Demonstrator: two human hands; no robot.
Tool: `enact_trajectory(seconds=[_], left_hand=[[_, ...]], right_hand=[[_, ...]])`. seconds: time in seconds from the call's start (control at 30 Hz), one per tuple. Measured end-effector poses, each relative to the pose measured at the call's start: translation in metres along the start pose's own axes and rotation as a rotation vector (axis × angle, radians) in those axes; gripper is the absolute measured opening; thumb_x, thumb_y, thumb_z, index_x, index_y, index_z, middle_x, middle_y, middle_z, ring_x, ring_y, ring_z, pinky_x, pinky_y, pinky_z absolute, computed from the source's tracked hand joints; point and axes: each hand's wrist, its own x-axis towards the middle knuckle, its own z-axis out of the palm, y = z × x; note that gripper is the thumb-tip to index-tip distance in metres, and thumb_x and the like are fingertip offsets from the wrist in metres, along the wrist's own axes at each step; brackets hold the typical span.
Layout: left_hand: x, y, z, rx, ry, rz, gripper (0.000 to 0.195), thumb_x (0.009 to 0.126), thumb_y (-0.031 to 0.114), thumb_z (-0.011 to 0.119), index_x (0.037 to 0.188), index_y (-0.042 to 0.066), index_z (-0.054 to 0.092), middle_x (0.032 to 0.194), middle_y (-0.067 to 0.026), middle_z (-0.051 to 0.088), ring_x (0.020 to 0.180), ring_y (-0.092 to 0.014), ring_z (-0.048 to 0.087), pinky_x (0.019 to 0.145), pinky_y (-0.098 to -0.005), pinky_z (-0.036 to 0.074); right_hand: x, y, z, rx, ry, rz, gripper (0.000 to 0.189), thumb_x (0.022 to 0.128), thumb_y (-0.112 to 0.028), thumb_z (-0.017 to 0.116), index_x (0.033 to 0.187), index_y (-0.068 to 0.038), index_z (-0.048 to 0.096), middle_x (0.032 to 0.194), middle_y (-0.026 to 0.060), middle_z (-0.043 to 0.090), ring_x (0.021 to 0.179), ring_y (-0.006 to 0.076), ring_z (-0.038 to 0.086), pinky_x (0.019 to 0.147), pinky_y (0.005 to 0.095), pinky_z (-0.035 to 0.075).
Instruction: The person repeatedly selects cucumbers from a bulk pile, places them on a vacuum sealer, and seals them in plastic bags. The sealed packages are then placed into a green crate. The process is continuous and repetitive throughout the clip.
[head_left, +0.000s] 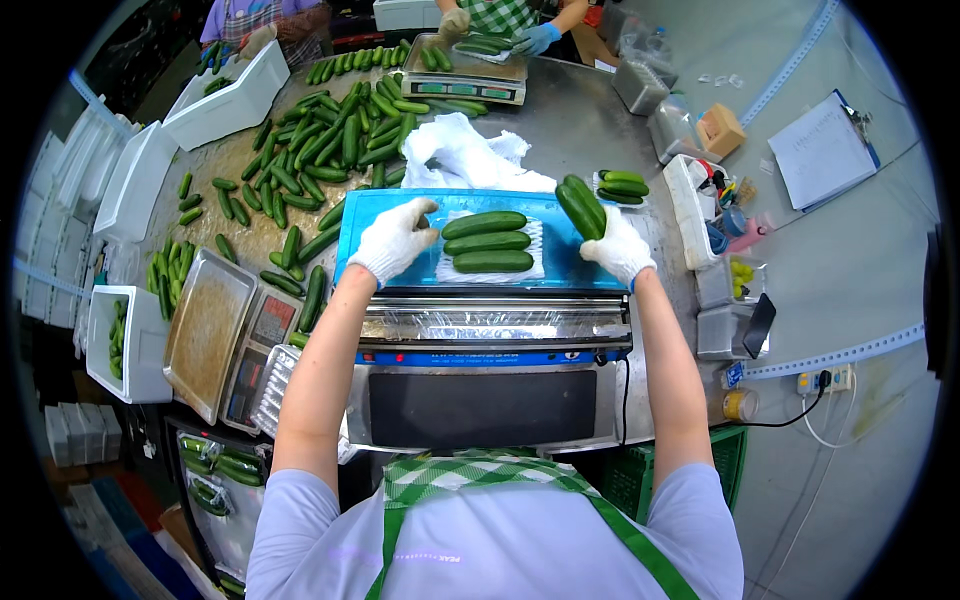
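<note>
Both hands wear white knit gloves. My right hand (619, 247) grips green cucumbers (580, 207), seemingly two side by side, above the right edge of a blue board (416, 204). Over the board's left part, my left hand (397, 238) holds nothing, its thumb and fingers apart. Between the hands, three cucumbers (487, 241) lie in a row on a ribbed white liner (489, 276), apparently in a clear tray. Directly before me is a film wrapping machine (495, 322) with a stretch of clear film and a dark plate (482, 409) at its front.
Loose cucumbers (330, 135) cover the table's left side. A crumpled white cloth (457, 150) lies behind the board, and a small cucumber pack (622, 186) to the right. Co-workers stand at the far side, one at a scale (465, 86). White foam boxes (135, 187) line the left.
</note>
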Motion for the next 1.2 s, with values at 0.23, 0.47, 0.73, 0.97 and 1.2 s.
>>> enact_trajectory(seconds=[0.23,0.47,0.73,0.97,1.2], left_hand=[[0.014,0.019,0.012,0.159,-0.132,-0.010,0.043,0.083,0.034,0.061,0.117,0.009,0.059,0.103,-0.0157,0.066,0.096,-0.032,0.063,0.082,-0.0371,0.048],[0.020,0.011,0.017,0.119,-0.084,0.010,0.037,0.082,0.028,0.066,0.112,0.008,0.062,0.102,-0.0148,0.066,0.095,-0.029,0.063,0.080,-0.0345,0.049],[0.020,0.006,0.021,0.118,0.075,0.295,0.029,0.082,0.022,0.065,0.107,0.007,0.064,0.100,-0.0130,0.066,0.091,-0.028,0.064,0.078,-0.0336,0.050],[0.032,-0.014,0.014,-0.104,0.191,0.201,0.027,0.084,0.020,0.061,0.107,0.006,0.063,0.102,-0.0138,0.064,0.095,-0.031,0.061,0.083,-0.0337,0.049],[0.060,0.015,0.028,0.413,-0.115,0.438,0.030,0.079,0.030,0.063,0.100,0.008,0.065,0.095,-0.0146,0.063,0.090,-0.033,0.060,0.077,-0.0425,0.047]], right_hand=[[-0.013,0.011,0.031,-0.310,0.022,0.008,0.068,0.065,-0.036,0.071,0.119,-0.003,0.046,0.111,0.0241,0.054,0.110,0.0382,0.052,0.094,0.0414,0.044],[0.002,0.001,0.006,-0.295,0.006,-0.166,0.069,0.072,-0.047,0.065,0.124,-0.004,0.048,0.116,0.0249,0.053,0.110,0.0380,0.052,0.095,0.0409,0.042],[0.029,-0.068,0.034,-0.054,-0.265,-0.631,0.049,0.088,-0.030,0.054,0.130,-0.006,0.046,0.121,0.0198,0.055,0.111,0.0343,0.053,0.095,0.0381,0.042],[0.033,-0.071,0.039,-0.029,0.001,-0.674,0.040,0.085,-0.020,0.056,0.121,-0.005,0.052,0.113,0.0207,0.057,0.108,0.0365,0.053,0.094,0.0392,0.041],[0.041,-0.050,0.027,0.278,0.023,-0.515,0.042,0.083,-0.020,0.060,0.122,-0.006,0.053,0.115,0.0172,0.059,0.108,0.0322,0.055,0.095,0.0362,0.041]])
